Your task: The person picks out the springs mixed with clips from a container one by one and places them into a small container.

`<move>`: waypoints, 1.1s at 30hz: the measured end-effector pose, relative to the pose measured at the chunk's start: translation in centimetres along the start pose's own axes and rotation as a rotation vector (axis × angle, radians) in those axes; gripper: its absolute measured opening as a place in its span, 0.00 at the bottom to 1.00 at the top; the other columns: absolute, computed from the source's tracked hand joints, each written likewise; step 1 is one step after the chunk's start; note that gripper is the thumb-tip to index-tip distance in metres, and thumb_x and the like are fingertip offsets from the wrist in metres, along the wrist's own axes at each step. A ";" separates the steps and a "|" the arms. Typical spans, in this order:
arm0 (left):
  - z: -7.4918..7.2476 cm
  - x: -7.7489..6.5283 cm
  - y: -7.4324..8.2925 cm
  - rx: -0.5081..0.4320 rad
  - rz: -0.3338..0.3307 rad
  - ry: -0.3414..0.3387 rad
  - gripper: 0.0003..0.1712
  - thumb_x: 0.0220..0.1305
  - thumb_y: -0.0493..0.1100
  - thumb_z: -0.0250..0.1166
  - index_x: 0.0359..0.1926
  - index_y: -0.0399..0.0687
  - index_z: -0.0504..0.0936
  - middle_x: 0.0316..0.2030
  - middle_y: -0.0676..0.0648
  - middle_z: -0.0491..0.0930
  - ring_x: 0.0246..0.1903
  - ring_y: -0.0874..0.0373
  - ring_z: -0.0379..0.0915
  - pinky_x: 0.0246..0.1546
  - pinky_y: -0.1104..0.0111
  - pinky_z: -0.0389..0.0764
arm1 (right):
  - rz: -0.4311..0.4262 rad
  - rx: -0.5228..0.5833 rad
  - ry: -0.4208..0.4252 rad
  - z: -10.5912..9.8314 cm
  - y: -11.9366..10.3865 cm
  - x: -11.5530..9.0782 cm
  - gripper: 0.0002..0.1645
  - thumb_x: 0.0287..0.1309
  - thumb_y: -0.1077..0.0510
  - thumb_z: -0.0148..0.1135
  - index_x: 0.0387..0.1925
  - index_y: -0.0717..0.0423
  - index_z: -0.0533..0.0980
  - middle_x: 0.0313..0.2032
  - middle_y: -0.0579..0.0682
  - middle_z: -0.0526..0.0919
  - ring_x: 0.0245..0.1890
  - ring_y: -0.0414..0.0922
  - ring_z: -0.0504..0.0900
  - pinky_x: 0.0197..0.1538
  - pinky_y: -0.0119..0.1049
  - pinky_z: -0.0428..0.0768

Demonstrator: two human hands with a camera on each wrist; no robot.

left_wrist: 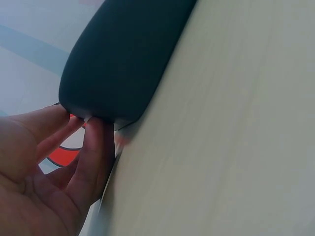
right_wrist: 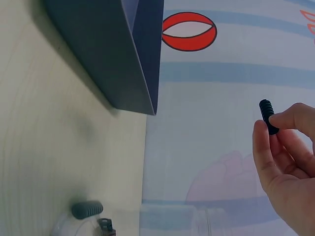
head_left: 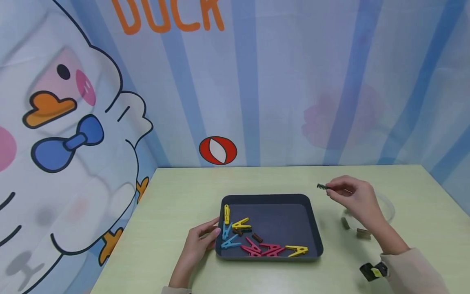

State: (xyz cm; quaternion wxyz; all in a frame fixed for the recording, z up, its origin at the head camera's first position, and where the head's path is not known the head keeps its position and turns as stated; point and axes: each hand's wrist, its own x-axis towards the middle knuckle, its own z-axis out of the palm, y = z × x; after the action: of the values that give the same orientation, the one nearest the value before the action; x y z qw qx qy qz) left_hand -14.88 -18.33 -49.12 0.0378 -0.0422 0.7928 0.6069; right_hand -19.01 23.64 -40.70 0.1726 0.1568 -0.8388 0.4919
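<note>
A dark spring (head_left: 322, 186) is pinched between the thumb and fingertips of my right hand (head_left: 354, 198), raised above the table beyond the tray's right side. The right wrist view shows the spring (right_wrist: 266, 116) end-on to the fingers, its coils visible. My left hand (head_left: 200, 241) grips the left side of a dark grey tray (head_left: 271, 199); its fingers meet the tray wall (left_wrist: 113, 64) in the left wrist view. Inside the tray lie yellow clips (head_left: 241, 223), blue clips (head_left: 230, 242), pink clips (head_left: 269, 247) and a few springs (head_left: 257, 237), mostly along the left and front.
Behind the right wrist, partly hidden, is a clear round container (head_left: 389, 204). Dark springs (head_left: 363, 233) lie around it. A black object with a yellow patch (head_left: 373, 271) sits by the right sleeve. A printed curtain (head_left: 279, 102) stands behind the pale table (head_left: 183, 192).
</note>
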 end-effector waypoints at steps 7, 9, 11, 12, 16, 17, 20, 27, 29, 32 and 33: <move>-0.1 0.0 0.0 -0.005 -0.003 0.002 0.24 0.69 0.43 0.66 0.64 0.47 0.79 0.52 0.38 0.81 0.47 0.52 0.79 0.39 0.66 0.86 | 0.003 -0.043 0.026 -1.0 0.7 -0.4 0.10 0.57 0.70 0.69 0.42 0.65 0.84 0.38 0.48 0.84 0.34 0.28 0.82 0.39 0.21 0.81; -0.1 0.0 0.0 -0.008 -0.004 0.001 0.24 0.69 0.43 0.66 0.64 0.47 0.79 0.52 0.38 0.81 0.47 0.52 0.79 0.39 0.66 0.86 | 0.007 -0.058 0.033 -1.2 0.9 -0.5 0.10 0.57 0.70 0.70 0.42 0.64 0.84 0.38 0.47 0.84 0.34 0.28 0.82 0.38 0.20 0.81; -0.1 -0.1 0.1 -0.008 -0.006 0.002 0.24 0.69 0.43 0.66 0.64 0.47 0.79 0.52 0.38 0.81 0.47 0.53 0.79 0.39 0.65 0.86 | 0.014 -0.060 0.036 -1.4 1.0 -0.5 0.11 0.57 0.69 0.70 0.42 0.64 0.84 0.37 0.45 0.84 0.33 0.28 0.82 0.37 0.21 0.81; -0.1 -0.1 0.1 -0.009 -0.005 0.001 0.24 0.69 0.43 0.66 0.64 0.47 0.79 0.53 0.38 0.81 0.47 0.52 0.79 0.39 0.65 0.86 | 0.017 -0.059 0.037 -1.5 1.0 -0.5 0.11 0.57 0.69 0.70 0.42 0.64 0.84 0.37 0.45 0.84 0.33 0.28 0.82 0.37 0.21 0.81; 0.0 -0.1 0.2 -0.016 -0.007 0.001 0.24 0.69 0.42 0.65 0.64 0.47 0.78 0.53 0.38 0.81 0.47 0.52 0.79 0.40 0.65 0.86 | 0.024 -0.057 0.040 -2.1 1.0 -0.6 0.11 0.57 0.69 0.70 0.43 0.65 0.83 0.37 0.41 0.84 0.33 0.28 0.82 0.37 0.21 0.81; 0.0 -0.1 0.2 -0.018 -0.006 0.001 0.24 0.69 0.41 0.65 0.64 0.46 0.78 0.53 0.37 0.80 0.47 0.52 0.79 0.40 0.64 0.86 | 0.025 -0.055 0.042 -2.3 1.0 -0.7 0.10 0.58 0.69 0.69 0.43 0.65 0.83 0.36 0.40 0.84 0.33 0.28 0.82 0.37 0.20 0.81; 0.1 -0.1 0.1 -0.015 -0.005 -0.001 0.24 0.69 0.41 0.65 0.65 0.46 0.78 0.53 0.37 0.80 0.48 0.52 0.79 0.40 0.64 0.86 | 0.024 -0.043 0.049 -2.8 1.0 -0.9 0.10 0.58 0.68 0.69 0.43 0.66 0.83 0.36 0.37 0.84 0.34 0.29 0.83 0.37 0.20 0.81; 0.1 0.1 0.0 -0.002 -0.005 -0.003 0.24 0.69 0.40 0.65 0.65 0.45 0.78 0.51 0.40 0.81 0.46 0.53 0.78 0.39 0.64 0.86 | 0.047 -0.011 0.067 -3.7 1.7 -1.4 0.11 0.59 0.68 0.68 0.44 0.68 0.81 0.37 0.33 0.82 0.35 0.28 0.83 0.38 0.20 0.80; 0.1 0.2 0.0 0.003 -0.004 -0.002 0.24 0.69 0.40 0.65 0.65 0.45 0.77 0.50 0.40 0.81 0.46 0.53 0.78 0.39 0.64 0.86 | 0.054 -0.008 0.077 -3.9 1.8 -1.6 0.11 0.59 0.68 0.68 0.44 0.69 0.81 0.37 0.33 0.82 0.35 0.28 0.82 0.38 0.19 0.80; 0.0 0.2 0.1 0.017 -0.003 0.000 0.24 0.70 0.39 0.64 0.65 0.43 0.77 0.49 0.40 0.81 0.46 0.53 0.78 0.39 0.64 0.86 | 0.057 -0.005 0.091 -4.1 2.0 -1.7 0.10 0.59 0.69 0.68 0.43 0.70 0.81 0.37 0.32 0.82 0.35 0.27 0.82 0.39 0.18 0.80; 0.0 0.2 0.0 0.018 -0.003 0.000 0.24 0.70 0.38 0.64 0.65 0.42 0.77 0.49 0.39 0.81 0.46 0.52 0.78 0.39 0.64 0.86 | 0.055 -0.006 0.097 -4.2 2.0 -1.7 0.10 0.58 0.70 0.68 0.42 0.70 0.81 0.37 0.32 0.82 0.35 0.27 0.82 0.39 0.18 0.80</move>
State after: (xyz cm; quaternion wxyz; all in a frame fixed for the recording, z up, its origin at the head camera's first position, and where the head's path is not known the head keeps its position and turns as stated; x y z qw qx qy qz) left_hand -15.12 -18.33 -49.11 0.0394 -0.0431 0.7980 0.5998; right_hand -17.81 28.38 -41.10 0.1999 0.1091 -0.8351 0.5008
